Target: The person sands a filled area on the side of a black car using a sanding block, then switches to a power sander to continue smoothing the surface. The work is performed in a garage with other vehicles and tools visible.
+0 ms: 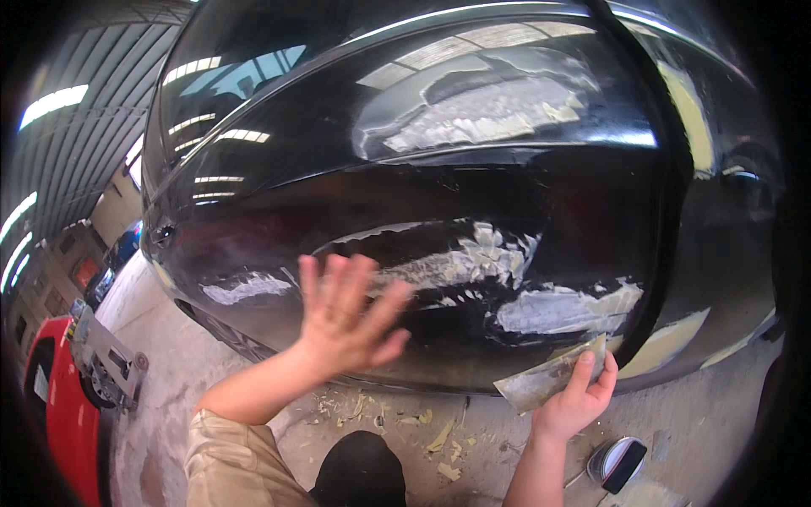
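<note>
My left hand (342, 325) is spread wide, its fingers slightly blurred, in front of the black car door (431, 190). It covers the left end of a rough pale filler patch (486, 258); whether the fingertips touch the panel I cannot tell. In my right hand (573, 407), thumb on top, is a flat rectangular filler spreader (545, 376), smeared grey. It is held near the door's lower edge, below a smooth grey-white patch (566, 313). A smaller whitish patch (245, 288) lies to the left, and a broad ragged filler area (490, 114) runs along the upper panel.
Yellowish filler scraps (441, 437) litter the concrete floor under the door. At the lower right stands a round tin (601, 465) with a dark block (627, 467) across it. A red car (72, 406) is parked at the left. Yellowish filler (688, 118) marks the neighbouring panel.
</note>
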`<state>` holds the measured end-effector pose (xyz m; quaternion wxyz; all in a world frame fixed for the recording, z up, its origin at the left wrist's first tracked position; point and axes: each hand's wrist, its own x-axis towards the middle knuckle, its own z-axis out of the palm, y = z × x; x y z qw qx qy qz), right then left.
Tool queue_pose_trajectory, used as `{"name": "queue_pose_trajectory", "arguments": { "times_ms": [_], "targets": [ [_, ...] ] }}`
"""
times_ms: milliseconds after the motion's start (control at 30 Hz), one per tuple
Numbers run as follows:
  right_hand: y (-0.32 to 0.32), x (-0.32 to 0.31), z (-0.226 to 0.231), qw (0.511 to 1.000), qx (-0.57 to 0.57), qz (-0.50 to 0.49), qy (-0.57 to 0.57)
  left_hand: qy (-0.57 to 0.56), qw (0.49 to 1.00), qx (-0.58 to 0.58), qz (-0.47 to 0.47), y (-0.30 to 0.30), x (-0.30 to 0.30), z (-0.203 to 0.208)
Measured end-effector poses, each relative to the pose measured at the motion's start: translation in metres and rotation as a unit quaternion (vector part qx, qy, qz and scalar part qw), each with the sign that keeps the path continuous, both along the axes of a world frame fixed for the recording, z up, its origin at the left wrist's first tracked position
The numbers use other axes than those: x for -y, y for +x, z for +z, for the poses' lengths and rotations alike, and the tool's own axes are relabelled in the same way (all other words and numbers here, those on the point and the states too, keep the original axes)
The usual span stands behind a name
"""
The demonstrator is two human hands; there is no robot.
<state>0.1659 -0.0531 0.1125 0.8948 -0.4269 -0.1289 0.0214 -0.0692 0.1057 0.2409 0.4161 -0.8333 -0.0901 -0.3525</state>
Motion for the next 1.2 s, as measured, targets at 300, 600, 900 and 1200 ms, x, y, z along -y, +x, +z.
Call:
{"name": "queue_pose_trajectory", "arguments": {
  "times_ms": [300, 600, 900, 1200],
  "targets": [
    [-0.001, -0.012, -0.008, 0.999, -0.018, 0.042, 0.006, -0.081, 0.99, 0.084, 0.074, -0.036, -0.051, 0.011],
    [0.0, -0.013, -0.008, 0.997, -0.047, 0.049, 0.028, -0.101, 0.989, 0.088, 0.066, -0.037, -0.045, -0.001],
    [-0.009, -0.015, -0.01, 0.998, -0.021, 0.052, -0.018, -0.117, 0.987, 0.053, 0.101, -0.051, -0.035, -0.044],
    [-0.022, -0.011, 0.004, 0.997, 0.035, 0.062, -0.027, -0.204, 0.971, 0.069, 0.1, -0.048, -0.002, -0.047]
  ]
}}
